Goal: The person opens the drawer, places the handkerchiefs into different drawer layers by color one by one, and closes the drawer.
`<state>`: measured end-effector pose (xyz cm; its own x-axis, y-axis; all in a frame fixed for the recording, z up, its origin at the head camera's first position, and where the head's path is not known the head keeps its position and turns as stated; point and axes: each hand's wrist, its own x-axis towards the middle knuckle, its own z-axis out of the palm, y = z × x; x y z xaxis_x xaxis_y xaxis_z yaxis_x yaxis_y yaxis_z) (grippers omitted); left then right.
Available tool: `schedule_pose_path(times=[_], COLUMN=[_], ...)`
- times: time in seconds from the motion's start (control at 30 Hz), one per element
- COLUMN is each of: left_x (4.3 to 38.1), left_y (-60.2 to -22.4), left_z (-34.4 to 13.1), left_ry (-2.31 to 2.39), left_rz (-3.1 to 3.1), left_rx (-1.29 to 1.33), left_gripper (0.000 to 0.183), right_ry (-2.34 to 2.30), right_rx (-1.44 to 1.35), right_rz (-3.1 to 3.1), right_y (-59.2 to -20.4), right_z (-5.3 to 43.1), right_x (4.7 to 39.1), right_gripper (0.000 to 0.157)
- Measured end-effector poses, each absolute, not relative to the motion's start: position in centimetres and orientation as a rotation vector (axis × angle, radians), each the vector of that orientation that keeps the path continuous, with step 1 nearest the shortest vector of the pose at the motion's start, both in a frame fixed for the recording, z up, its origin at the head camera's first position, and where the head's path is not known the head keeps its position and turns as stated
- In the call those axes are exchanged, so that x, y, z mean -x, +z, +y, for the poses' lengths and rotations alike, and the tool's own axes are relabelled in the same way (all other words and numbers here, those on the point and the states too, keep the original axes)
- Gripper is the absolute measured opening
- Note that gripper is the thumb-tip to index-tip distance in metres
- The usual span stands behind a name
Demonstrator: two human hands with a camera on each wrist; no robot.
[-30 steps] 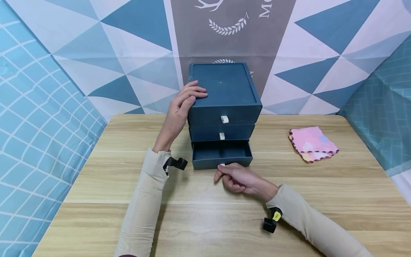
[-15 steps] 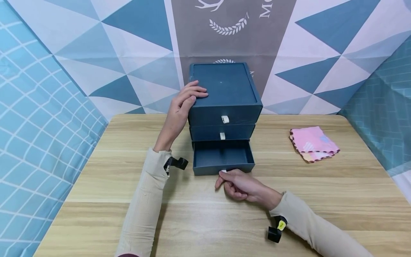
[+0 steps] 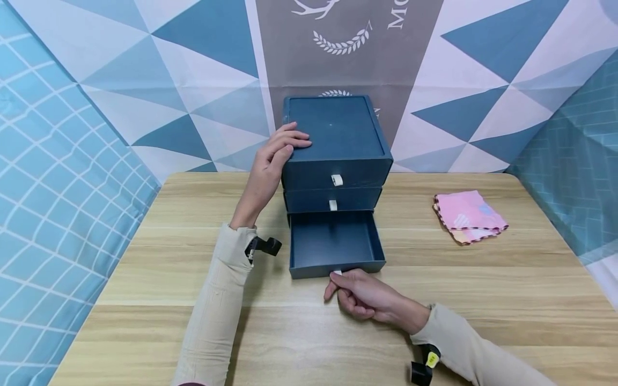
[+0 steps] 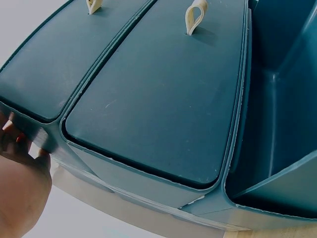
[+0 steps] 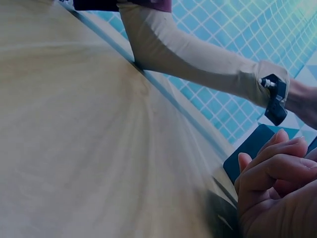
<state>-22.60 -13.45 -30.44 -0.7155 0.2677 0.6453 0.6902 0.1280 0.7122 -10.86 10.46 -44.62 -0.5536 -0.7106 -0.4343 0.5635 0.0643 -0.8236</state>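
Note:
A dark blue three-drawer cabinet [image 3: 338,128] stands at the back of the table. Its bottom drawer [image 3: 333,246] is pulled well out, and nothing shows inside it. My right hand [image 3: 369,297] pinches the white pull tab [image 3: 338,272] on that drawer's front, its other fingers curled below. My left hand [image 3: 270,163] rests on the cabinet's top left edge, fingers lying over the top and thumb near the front corner. In the left wrist view the upper and middle drawers [image 4: 153,94] are closed, each with a cream loop tab [image 4: 195,17].
A folded pink cloth [image 3: 468,214] with a dark scalloped edge lies on the wooden table [image 3: 193,300] to the right. Patterned blue and white cloth [image 3: 212,69] hangs close behind the cabinet and along both sides.
The bottom drawer has slid farther out toward the front, and my right hand has moved back with its tab. My left hand has stayed in place on the cabinet.

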Motion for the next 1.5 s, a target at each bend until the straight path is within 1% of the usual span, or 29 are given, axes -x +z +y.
schedule_pose_path(times=[0.33, 0.57, 1.1, 1.33, 1.5], left_x=[22.6, 22.5, 22.5, 22.5, 22.5], left_y=[-30.5, -30.4, -30.4, -30.5, -30.4], left_z=[-13.4, -13.4, -13.4, -13.4, -13.3], left_ry=[-1.614, -1.625, -1.627, -1.629, -1.630], left_rz=[-2.049, -2.054, -2.056, -2.056, -2.060], left_rx=[0.927, 0.925, 0.921, 0.922, 0.919], left_gripper=[0.035, 0.035, 0.036, 0.036, 0.035], right_ry=[-1.680, -1.677, -1.624, -1.587, -1.584], right_rx=[0.170, 0.177, 0.132, 0.262, 0.393], right_rz=[1.300, 1.282, 1.293, 1.269, 1.246], right_y=[-44.7, -44.6, -44.3, -44.2, -44.2], right_z=[11.1, 11.5, 11.9, 13.9, 16.6], right_x=[8.9, 7.8, 7.2, 6.5, 7.0], right_gripper=[0.045, 0.047, 0.050, 0.046, 0.045])
